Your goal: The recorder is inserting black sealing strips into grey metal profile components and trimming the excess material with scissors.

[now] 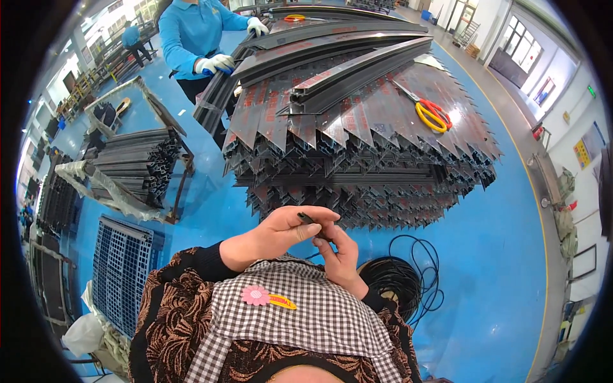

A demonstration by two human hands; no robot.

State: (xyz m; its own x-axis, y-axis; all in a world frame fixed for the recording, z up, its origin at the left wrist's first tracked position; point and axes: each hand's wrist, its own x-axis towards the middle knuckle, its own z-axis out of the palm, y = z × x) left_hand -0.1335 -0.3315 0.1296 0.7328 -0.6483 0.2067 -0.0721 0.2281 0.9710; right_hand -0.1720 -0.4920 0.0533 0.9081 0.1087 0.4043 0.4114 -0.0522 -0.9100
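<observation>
Left hand [278, 231], thumb closed: pinched slim, black, rubbery-looking strip [306, 218]. Right hand [343, 256], curled alongside: hold unclear. Light, steady pinching probably suited best.

Black-white checked apron [332, 319], pink flower badge [255, 295]; copper-patterned black sleeves [179, 300].

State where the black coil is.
In the head view, the black coil lies on the blue floor, just right of the right hand.

black strip [306, 219] | thin, mostly hidden | visible end slanting | held between left grip [284, 228] and right grip [340, 254]
</observation>
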